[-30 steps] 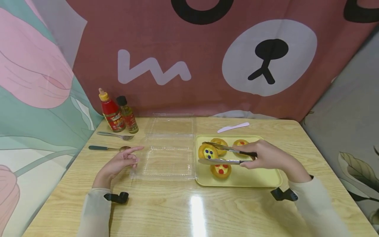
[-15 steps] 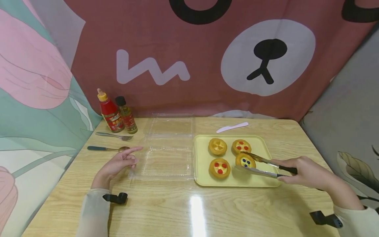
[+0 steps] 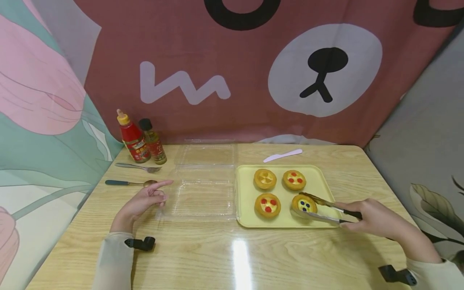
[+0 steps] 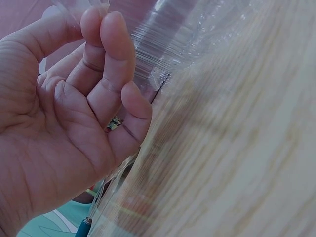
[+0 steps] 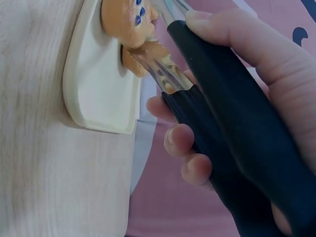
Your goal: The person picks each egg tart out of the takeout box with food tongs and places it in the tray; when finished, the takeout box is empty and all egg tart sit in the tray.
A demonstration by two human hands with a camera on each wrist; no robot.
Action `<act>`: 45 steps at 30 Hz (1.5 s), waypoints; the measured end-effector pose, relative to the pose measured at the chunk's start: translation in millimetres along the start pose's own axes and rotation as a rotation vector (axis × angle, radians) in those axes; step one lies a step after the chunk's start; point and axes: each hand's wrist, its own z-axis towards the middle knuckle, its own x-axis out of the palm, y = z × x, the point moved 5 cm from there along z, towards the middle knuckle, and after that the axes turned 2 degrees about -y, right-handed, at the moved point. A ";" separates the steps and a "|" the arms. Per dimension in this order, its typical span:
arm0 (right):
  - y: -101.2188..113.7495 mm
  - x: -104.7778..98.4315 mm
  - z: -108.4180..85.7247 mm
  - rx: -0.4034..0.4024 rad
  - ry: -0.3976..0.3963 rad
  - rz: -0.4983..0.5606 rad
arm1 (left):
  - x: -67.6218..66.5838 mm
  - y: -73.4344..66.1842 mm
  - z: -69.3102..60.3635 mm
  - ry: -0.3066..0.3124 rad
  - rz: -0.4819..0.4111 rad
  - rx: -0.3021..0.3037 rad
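Observation:
My right hand grips metal tongs with black handles. Their tips lie either side of a tart with blue dots, at the front right of the yellow tray. Three more tarts sit in this tray: a plain-topped tart, a red-dotted tart at the back, and another red-dotted tart in front. My left hand stays at the left edge of an opened clear plastic container. Its thumb and curled fingertips pinch the rim, with the index finger stretched out.
A red sauce bottle and a smaller black-capped bottle stand at the back left. Before them lie a fork and a spoon. A pink plastic knife lies behind the tray, near the cloth backdrop.
The right hand and tongs have moved right and toward me, carrying the blue-dotted tart from the tray's left side to its front right. My left hand has kept its place.

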 end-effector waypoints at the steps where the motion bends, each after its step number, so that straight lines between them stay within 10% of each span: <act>1: -0.4 0.6 -0.3 0.005 0.001 0.002 | 0.3 -0.1 0.5 0.001 -0.003 0.001; 19: -15.2 -9.6 -35.5 0.102 -0.030 0.015 | 3.1 -2.6 2.9 0.023 -0.013 0.005; 25: -23.7 -29.2 -44.1 0.256 -0.091 -0.101 | 1.2 -2.6 1.6 0.009 -0.013 -0.004; 32: -50.2 -31.7 -21.9 0.491 -0.034 -0.164 | 1.2 0.2 -0.2 0.010 -0.021 0.001; 45: -89.2 19.8 18.6 0.638 -0.071 -0.269 | 0.5 -1.0 0.1 0.006 -0.009 -0.002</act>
